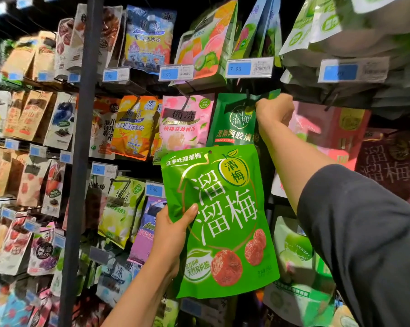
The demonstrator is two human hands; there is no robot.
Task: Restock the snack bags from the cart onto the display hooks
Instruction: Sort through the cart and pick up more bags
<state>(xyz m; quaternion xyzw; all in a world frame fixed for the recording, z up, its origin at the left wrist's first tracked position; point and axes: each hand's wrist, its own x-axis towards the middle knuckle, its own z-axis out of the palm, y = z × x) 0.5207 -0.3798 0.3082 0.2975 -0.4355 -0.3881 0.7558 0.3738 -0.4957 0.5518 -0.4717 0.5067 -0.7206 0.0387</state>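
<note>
My left hand (171, 234) grips the left edge of a bright green snack bag (223, 223) with white lettering and red plums, held upright in front of the display. Higher up, my right hand (273, 109) pinches the top corner of a dark green snack bag (234, 121) at a black display hook (247, 96). The dark green bag hangs just behind and above the bright green one. The cart is out of view.
Rows of hanging snack bags fill the wall, with a pink bag (185, 123) left of the dark green one and dark red bags (388, 166) to the right. Blue price tags (249, 67) jut out on the hook ends. A black upright post (81, 161) stands at the left.
</note>
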